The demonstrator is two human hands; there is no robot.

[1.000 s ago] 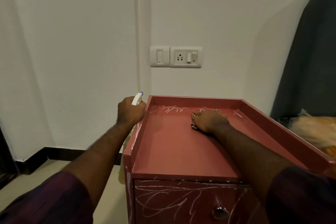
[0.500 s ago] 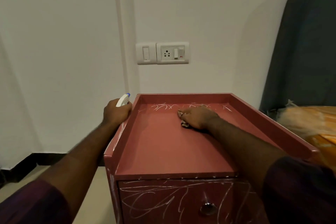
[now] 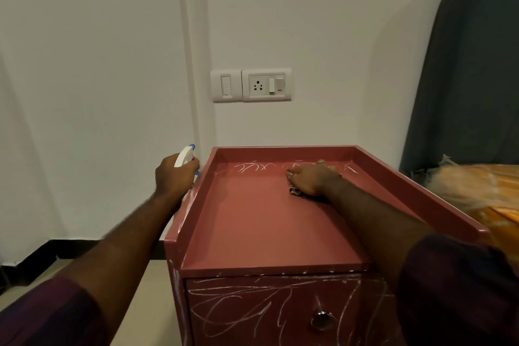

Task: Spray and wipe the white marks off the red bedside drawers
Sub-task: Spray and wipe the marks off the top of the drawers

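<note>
Your left hand is wrapped round the spray bottle, held just outside the left rim of the red bedside drawers near the back corner. Only the white head with its blue tip shows above your knuckles. Your right hand lies palm down on the top with its fingers fairly flat, pressing a small cloth whose edge peeks out under the near side of the hand. It rests on the row of white marks along the rear rim — scribbles show to its left and a few to its right. More scribbles cover the drawer front around the metal knob. Behind, a switch and socket plate sits on the white wall. An orange bed cover lies to the right.
</note>
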